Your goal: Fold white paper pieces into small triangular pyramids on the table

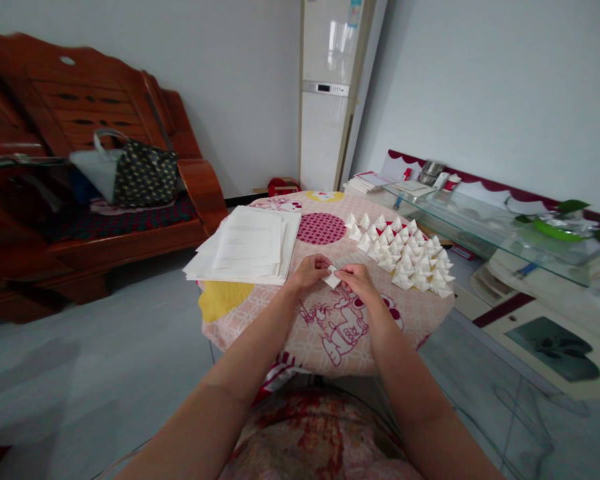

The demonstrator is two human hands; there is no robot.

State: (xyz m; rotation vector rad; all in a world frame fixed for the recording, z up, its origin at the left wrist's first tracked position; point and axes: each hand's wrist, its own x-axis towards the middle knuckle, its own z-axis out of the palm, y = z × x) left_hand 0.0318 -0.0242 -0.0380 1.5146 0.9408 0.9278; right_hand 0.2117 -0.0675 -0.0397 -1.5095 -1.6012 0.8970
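Note:
Between my two hands, just above the middle of the table, is a small folded piece of white paper (332,280). My left hand (311,272) pinches its left edge with thumb and fingers. On the other side my right hand (356,276) grips its right edge. Several folded white paper pieces (410,257) with pointed tips stand in rows to the right of my hands. To the left lies a stack of white paper sheets (247,243), some with faint print. The fine folds of the held piece are too small to make out.
A patterned pink cloth covers the round table (280,313). At the right stands a glass-topped cabinet (505,233) with a leafy plant in a green bowl (555,230). A wooden bench (105,100) carrying a bag (145,173) is at the left. A tall white air conditioner (325,113) stands behind.

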